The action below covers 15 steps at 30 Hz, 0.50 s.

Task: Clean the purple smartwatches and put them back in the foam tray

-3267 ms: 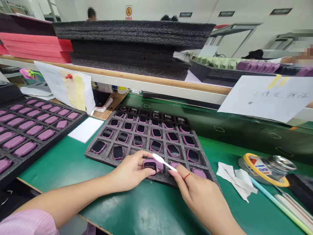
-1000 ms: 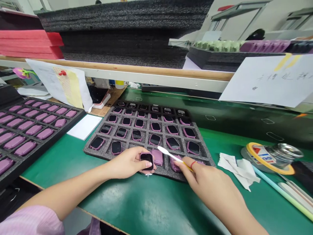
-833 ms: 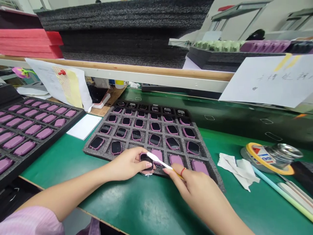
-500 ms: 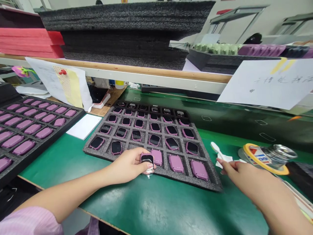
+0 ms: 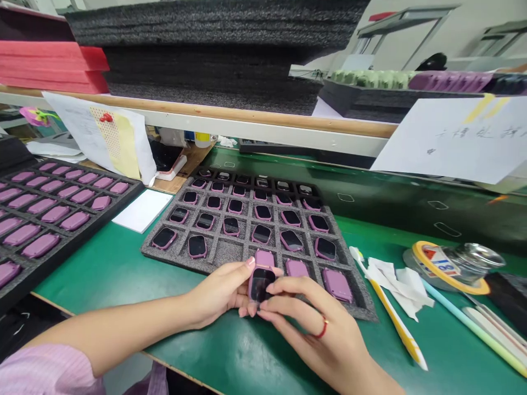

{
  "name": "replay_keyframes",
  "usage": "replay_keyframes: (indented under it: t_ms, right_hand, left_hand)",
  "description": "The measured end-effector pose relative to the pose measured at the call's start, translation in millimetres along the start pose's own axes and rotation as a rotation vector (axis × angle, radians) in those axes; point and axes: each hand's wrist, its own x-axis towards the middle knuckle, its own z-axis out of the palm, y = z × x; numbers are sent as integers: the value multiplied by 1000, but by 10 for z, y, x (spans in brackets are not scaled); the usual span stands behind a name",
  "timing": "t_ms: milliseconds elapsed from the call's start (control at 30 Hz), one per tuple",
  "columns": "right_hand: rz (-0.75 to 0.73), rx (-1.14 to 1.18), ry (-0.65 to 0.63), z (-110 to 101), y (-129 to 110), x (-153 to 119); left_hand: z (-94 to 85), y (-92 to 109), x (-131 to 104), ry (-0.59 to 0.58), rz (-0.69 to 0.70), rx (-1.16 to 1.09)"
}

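My left hand (image 5: 216, 296) grips a purple-framed smartwatch body (image 5: 259, 284) by its left side, dark screen facing up. On its right and lower edges, the bent fingers of my right hand (image 5: 333, 332) pinch it; whether they also hold something thin there I cannot tell. Both hands are over the front edge of a grey foam tray (image 5: 228, 253). Most watch bodies in that tray lie screen up. In its front row, several show purple backs, such as the one at the right (image 5: 336, 284). One front-row pocket left of the hands is vacant.
On the left, a second foam tray (image 5: 102, 219) holds purple watch backs beside a white paper pad (image 5: 142, 211). At right lie a yellow-white toothbrush (image 5: 395, 315), tissue (image 5: 401, 285), a glass jar with yellow tape (image 5: 448, 266) and pen-like sticks. A shelf (image 5: 247, 125) with stacked foam (image 5: 206, 71) spans the back.
My right hand has left the tissue and toothbrush at the right and come to the smartwatch. My left hand has shifted slightly right and turned the watch body.
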Motion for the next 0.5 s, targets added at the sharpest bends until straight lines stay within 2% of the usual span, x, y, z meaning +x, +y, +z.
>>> replay_keyframes:
  t_ms: [67, 200, 267, 333, 400, 500]
  right_hand:
    - [88, 100, 103, -13, -8, -10]
    - [470, 277, 463, -69, 47, -28]
    - [596, 327, 573, -82, 88, -34]
    - [628, 342, 608, -82, 119, -37]
    - [607, 319, 588, -72, 128, -40]
    - [454, 205, 491, -62, 108, -63]
  left_hand:
    - [25, -8, -19, -19, -4, -9]
    - [87, 35, -70, -59, -8, 9]
    - [107, 56, -90, -65, -25, 20]
    - [116, 63, -101, -67, -39, 23]
    - [114, 56, -106, -77, -40, 25]
    - [98, 35, -99, -85, -20, 14]
